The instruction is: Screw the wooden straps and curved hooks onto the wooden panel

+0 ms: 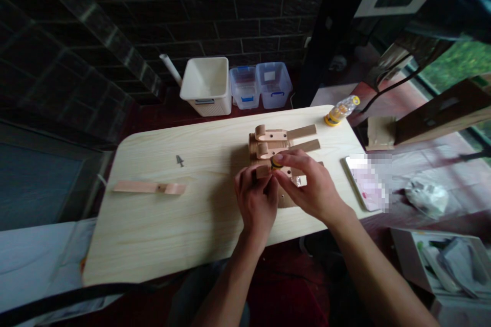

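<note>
A wooden assembly with several parallel strips, each with rounded blocks and dark screw holes, stands on the light wooden table. My left hand is closed around the near wooden strip, steadying its block end. My right hand pinches a small black-and-yellow screwdriver upright over that strip; its tip is hidden by fingers. Under the right palm, a shiny clear bit shows. Left of the assembly lie several dark screws and a loose wooden strip with a block attached.
A clear container with yellow-and-black ends rests at the back right corner. A phone lies at the right edge. Beyond the table stand a white bin and two clear plastic boxes. An open box sits lower right.
</note>
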Action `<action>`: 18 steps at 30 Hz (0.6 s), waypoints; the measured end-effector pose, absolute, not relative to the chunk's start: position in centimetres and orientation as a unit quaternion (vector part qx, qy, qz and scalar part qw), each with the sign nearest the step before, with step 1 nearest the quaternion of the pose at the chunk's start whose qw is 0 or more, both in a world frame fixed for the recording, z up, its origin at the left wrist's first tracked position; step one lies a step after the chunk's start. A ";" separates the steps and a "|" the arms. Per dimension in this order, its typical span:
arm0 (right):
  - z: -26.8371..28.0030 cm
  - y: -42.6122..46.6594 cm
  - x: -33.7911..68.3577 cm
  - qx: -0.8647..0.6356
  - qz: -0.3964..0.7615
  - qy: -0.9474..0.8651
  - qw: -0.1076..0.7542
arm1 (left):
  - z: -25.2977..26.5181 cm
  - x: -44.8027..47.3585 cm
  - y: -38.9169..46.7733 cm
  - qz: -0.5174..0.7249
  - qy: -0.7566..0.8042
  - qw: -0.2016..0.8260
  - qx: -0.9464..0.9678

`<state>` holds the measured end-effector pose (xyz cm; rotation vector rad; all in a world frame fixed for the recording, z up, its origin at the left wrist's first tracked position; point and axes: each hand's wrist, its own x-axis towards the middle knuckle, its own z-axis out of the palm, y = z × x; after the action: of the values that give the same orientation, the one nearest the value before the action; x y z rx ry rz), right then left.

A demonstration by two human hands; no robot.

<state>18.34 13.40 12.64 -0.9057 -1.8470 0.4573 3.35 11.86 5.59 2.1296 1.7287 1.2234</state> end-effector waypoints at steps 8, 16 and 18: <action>12.8 12.9 18.1 -0.373 0.233 -0.777 0.450 | 5.7 3.4 11.8 0.401 0.584 0.072 0.702; 13.1 13.0 18.6 -0.403 0.234 -0.765 0.444 | 6.0 3.3 11.6 0.387 0.579 0.075 0.713; 13.4 12.9 18.6 -0.395 0.242 -0.769 0.439 | 6.0 3.3 11.6 0.387 0.580 0.075 0.713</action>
<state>18.61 12.89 13.37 -0.9819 -1.9115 0.6023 3.34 11.56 6.04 2.1376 1.7406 1.1616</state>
